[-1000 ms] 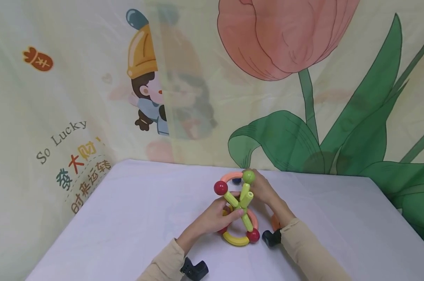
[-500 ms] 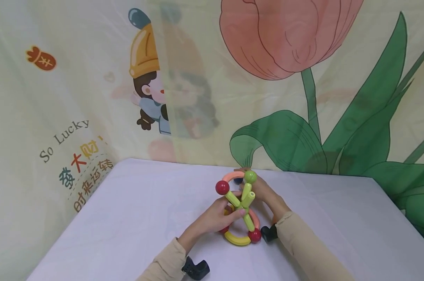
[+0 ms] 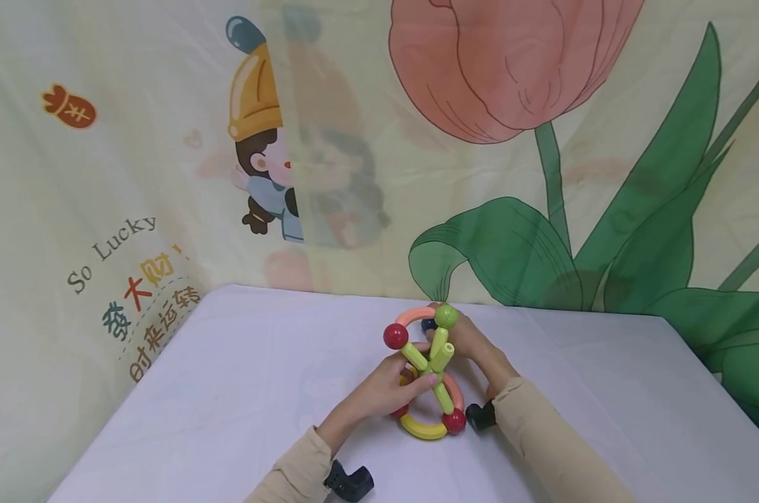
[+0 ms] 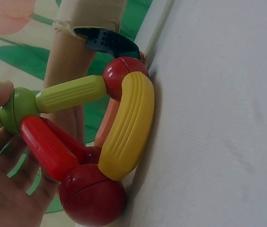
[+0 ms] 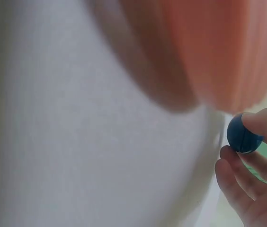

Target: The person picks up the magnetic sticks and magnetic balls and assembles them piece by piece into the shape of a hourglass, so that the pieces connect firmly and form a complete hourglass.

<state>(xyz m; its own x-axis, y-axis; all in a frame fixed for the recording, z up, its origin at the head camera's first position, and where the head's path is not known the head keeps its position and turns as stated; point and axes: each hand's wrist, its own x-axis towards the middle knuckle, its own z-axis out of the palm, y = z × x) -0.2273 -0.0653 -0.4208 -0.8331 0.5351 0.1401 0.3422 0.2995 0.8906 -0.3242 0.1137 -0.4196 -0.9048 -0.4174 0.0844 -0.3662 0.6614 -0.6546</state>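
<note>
My left hand (image 3: 386, 385) grips a magnetic stick-and-ball structure (image 3: 441, 399) at its green centre ball (image 4: 23, 106). Straight light-green sticks run out from that ball. Red balls (image 3: 453, 421) join a yellow curved piece (image 4: 132, 125) and pink curved pieces at the base, which sits on the table. Higher up, a pink arc links another red ball (image 3: 395, 336) to a green ball (image 3: 446, 316). Behind this top part, my right hand (image 3: 470, 344) pinches a dark blue ball (image 5: 243, 134) between thumb and fingers. The structure partly hides the right fingers in the head view.
A blurred orange-pink piece (image 5: 228, 52) fills the top of the right wrist view, close to the camera. Black wrist cameras (image 3: 352, 483) are strapped at both sleeves. A white cloth covers the table (image 3: 260, 391); a printed curtain (image 3: 354, 175) hangs along its far edge.
My right forearm has shifted slightly left, and its sleeve now covers the orange piece seen beside it a second ago. The left hand and the structure stay put.
</note>
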